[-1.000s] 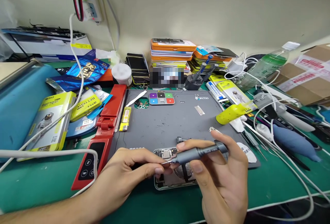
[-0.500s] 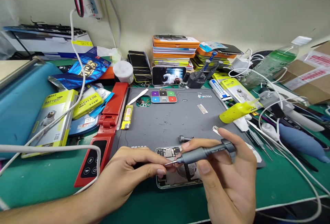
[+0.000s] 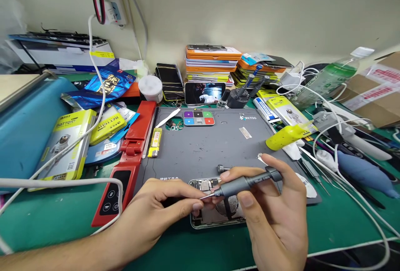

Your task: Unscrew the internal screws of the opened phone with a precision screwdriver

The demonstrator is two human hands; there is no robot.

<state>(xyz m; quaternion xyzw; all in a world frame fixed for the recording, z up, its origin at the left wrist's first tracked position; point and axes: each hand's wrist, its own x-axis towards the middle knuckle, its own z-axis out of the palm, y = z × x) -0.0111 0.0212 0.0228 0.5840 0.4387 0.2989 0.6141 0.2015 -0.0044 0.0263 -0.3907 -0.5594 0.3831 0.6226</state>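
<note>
My right hand (image 3: 275,217) grips a dark grey precision screwdriver (image 3: 239,185), tilted with its thin silver tip pointing down-left. My left hand (image 3: 165,208) is closed in a pinch at that tip; whatever lies between its thumb and index finger is too small or hidden to tell. Beneath both hands, an opened phone (image 3: 203,222) lies on the bench, its inner parts showing and partly covered by my fingers. Another dark grey screwdriver-like tool (image 3: 221,168) lies just beyond the phone, mostly hidden by my right hand.
A grey work mat (image 3: 193,150) holds a colour-marked tray (image 3: 199,118), a white spudger (image 3: 169,118) and a yellow bottle (image 3: 283,137). To the left stands a red device (image 3: 137,137). Behind the mat, a phone (image 3: 205,93) plays video. Loose white cables (image 3: 353,196) run along the right side.
The screwdriver and my right hand have shifted slightly left, while my left hand keeps its pinch at the tip. The camera view has moved a little.
</note>
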